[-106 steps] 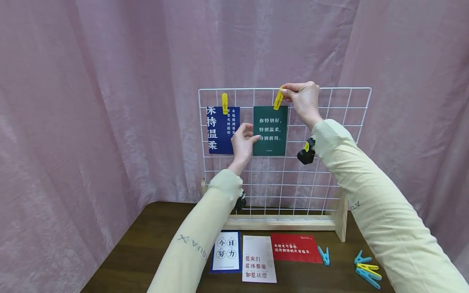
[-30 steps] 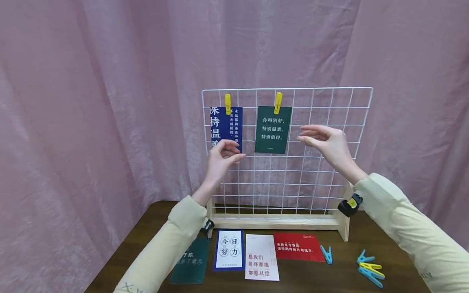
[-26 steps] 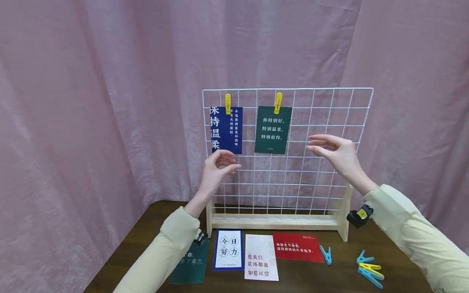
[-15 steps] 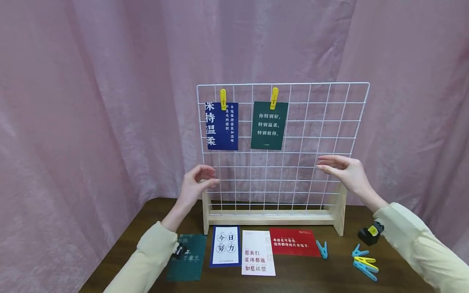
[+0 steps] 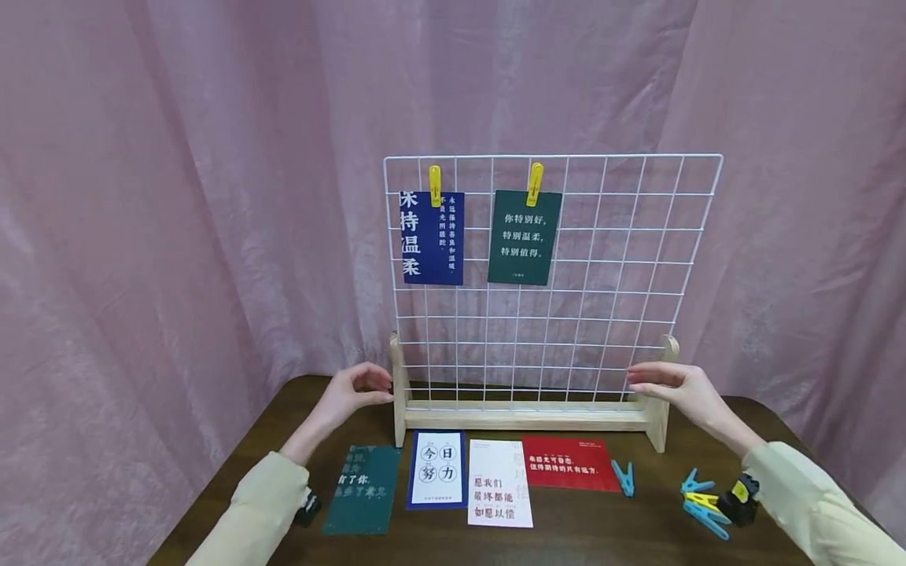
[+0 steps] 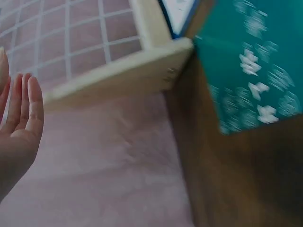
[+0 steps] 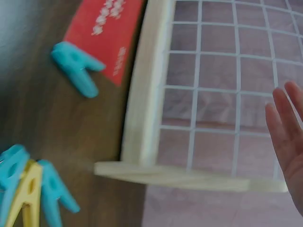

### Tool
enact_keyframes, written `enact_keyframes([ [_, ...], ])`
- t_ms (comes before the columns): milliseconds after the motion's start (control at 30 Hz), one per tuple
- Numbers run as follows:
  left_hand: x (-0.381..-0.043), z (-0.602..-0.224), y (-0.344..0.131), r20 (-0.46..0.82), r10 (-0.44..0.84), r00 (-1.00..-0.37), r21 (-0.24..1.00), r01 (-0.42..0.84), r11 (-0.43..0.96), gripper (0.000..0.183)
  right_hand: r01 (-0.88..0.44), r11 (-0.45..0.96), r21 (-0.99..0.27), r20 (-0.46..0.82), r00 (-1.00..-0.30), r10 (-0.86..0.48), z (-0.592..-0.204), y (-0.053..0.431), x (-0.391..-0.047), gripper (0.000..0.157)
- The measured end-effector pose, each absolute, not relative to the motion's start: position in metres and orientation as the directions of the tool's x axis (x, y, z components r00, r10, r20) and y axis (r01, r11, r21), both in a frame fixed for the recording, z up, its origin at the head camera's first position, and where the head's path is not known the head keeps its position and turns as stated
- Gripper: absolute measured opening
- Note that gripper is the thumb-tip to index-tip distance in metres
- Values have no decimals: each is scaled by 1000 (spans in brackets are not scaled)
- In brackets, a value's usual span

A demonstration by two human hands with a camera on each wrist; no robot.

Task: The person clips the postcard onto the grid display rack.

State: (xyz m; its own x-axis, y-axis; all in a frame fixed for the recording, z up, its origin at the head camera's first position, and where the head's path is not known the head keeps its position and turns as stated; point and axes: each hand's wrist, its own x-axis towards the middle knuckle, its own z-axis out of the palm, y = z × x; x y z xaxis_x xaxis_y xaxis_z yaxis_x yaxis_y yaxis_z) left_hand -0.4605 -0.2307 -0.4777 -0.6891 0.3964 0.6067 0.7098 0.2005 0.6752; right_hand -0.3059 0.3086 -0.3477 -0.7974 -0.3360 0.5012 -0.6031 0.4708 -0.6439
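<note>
My left hand (image 5: 348, 393) hovers by the left wooden foot of the white wire grid stand (image 5: 538, 415), fingers loosely bent and holding nothing. On the other side my right hand (image 5: 679, 387) is beside the right foot, likewise with nothing in it. A dark blue card (image 5: 433, 255) and a dark green card (image 5: 520, 263) hang from the upper grid, each under a yellow clothespin (image 5: 535, 182). In the left wrist view my left hand (image 6: 21, 127) shows its straightened fingers; the right wrist view has part of my right hand (image 7: 289, 137) in front of the grid.
On the dark table (image 5: 580, 531) lie a teal card (image 5: 364, 507), a blue-bordered white card (image 5: 437, 487), a white card (image 5: 495, 472) and a red card (image 5: 569, 452). A blue clothespin (image 5: 624, 479) lies right of them, with a small clothespin cluster (image 5: 702, 503) further right. Pink curtain hangs behind.
Earlier, my right hand pinched the yellow clothespin at the green card while my left hand touched that card. Both hands have let go, lowered and spread apart; the card stays hanging.
</note>
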Motion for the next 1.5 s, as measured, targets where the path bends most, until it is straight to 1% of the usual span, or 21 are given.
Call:
enact_keyframes([
  [100, -392, -431, -216, 571, 428, -700, 690, 692, 211, 29, -602, 482, -637, 457, -798, -393, -360, 316, -307, 29],
  [167, -353, -404, -206, 529, 420, -737, 709, 656, 258, 29, -596, 475, -647, 428, -800, -420, -367, 320, -307, 26],
  [267, -336, -397, -206, 480, 431, -764, 723, 623, 299, 33, -583, 461, -670, 395, -805, -444, -376, 324, -308, 24],
  [300, -334, -398, -208, 464, 431, -773, 728, 611, 311, 34, -574, 456, -681, 383, -809, -447, -379, 325, -309, 24],
  [367, -335, -403, -212, 453, 445, -772, 722, 611, 325, 37, -574, 449, -685, 365, -804, -470, -384, 328, -309, 25],
  [500, -349, -423, -225, 426, 485, -763, 702, 618, 355, 39, -561, 472, -680, 317, -805, -501, -393, 333, -309, 26],
  [600, -356, -435, -234, 397, 498, -771, 691, 608, 390, 39, -572, 470, -672, 284, -786, -549, -400, 335, -312, 27],
  [733, -351, -439, -238, 346, 497, -796, 724, 563, 399, 40, -601, 429, -674, 253, -734, -630, -410, 338, -316, 29],
  [900, -356, -452, -245, 320, 547, -774, 727, 571, 383, 38, -628, 400, -668, 233, -687, -688, -421, 341, -323, 31],
  [1067, -372, -473, -255, 308, 605, -734, 673, 618, 406, 39, -582, 415, -699, 179, -704, -687, -435, 345, -333, 33],
  [1133, -371, -473, -255, 286, 617, -733, 661, 617, 427, 42, -547, 430, -718, 149, -724, -673, -438, 345, -334, 34],
  [1200, -365, -468, -251, 254, 604, -755, 661, 592, 462, 44, -522, 435, -734, 133, -738, -661, -438, 343, -332, 34],
  [1300, -360, -465, -247, 207, 573, -793, 650, 549, 526, 47, -508, 419, -752, 127, -736, -665, -434, 339, -328, 34],
  [1367, -361, -466, -246, 195, 559, -806, 635, 538, 555, 48, -523, 417, -743, 134, -727, -673, -435, 339, -329, 34],
  [1500, -361, -466, -245, 178, 566, -805, 605, 543, 583, 50, -557, 426, -713, 145, -711, -688, -441, 342, -336, 35],
])
